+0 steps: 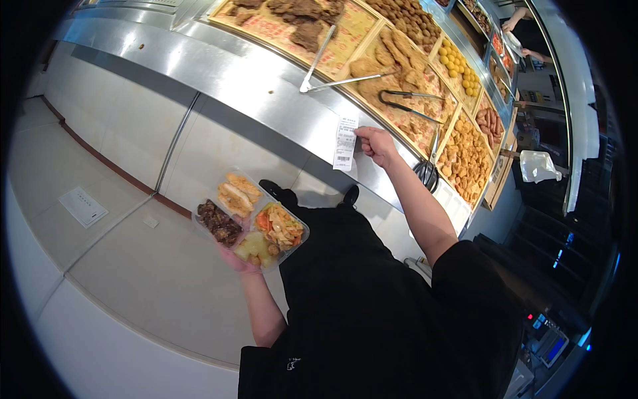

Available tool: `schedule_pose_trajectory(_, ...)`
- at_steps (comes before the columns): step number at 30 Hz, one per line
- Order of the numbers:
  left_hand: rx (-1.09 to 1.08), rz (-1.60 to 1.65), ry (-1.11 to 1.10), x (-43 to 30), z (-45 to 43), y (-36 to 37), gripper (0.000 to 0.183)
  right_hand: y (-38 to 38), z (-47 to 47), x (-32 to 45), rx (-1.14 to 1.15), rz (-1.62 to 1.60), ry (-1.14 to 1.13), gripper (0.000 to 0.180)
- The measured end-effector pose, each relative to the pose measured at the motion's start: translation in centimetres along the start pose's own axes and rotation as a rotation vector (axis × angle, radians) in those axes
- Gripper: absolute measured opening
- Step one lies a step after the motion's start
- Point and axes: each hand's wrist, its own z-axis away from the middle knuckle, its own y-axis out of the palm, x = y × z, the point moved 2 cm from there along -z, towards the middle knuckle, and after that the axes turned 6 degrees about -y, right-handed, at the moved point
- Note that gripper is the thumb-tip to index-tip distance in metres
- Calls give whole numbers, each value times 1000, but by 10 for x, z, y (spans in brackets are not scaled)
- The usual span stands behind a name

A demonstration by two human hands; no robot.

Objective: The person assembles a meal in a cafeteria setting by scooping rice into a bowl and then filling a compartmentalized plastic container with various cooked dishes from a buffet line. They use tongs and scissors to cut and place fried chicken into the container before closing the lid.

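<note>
My left hand (238,260) supports a clear plastic compartment tray (245,225) from below. Its compartments hold pieces of pale golden food, dark brown meat, a vegetable mix with orange-red pieces, and pale chunks with small brown balls. Over the edge of the steel counter (219,65), my right hand (376,143) pinches the side of a printed paper receipt (345,144) between thumb and fingers. Metal tongs (309,86) lie with their joined end on the counter and their arms over the food trays. Black-handled tongs (398,99) rest on breaded fried pieces (398,55).
Beyond the counter edge stand trays of small fried pieces (463,157), yellow balls (456,65) and sausages (489,124). Scissors (434,144) and black-handled utensils (426,175) sit near my right forearm. A plastic bag (540,166) hangs at the right. Another person's hand (508,26) shows at top right.
</note>
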Motion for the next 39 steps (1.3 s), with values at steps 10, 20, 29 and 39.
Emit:
schedule_pose_trajectory(10,202,49,120,-309,-124,29,60,331,41,216,120,101,-476,11)
schedule_pose_trajectory(20,188,308,360,-745,-308,151,58,985,43,456,687,243,-1066,9)
schedule_pose_trajectory(29,167,365,563,-1072,-473,245,76,1504,125,597,1111,522,-1196,15)
schedule_pose_trajectory(39,462,65,410,-1538,-803,423,76,1784,-51,833,546,135,-1004,11)
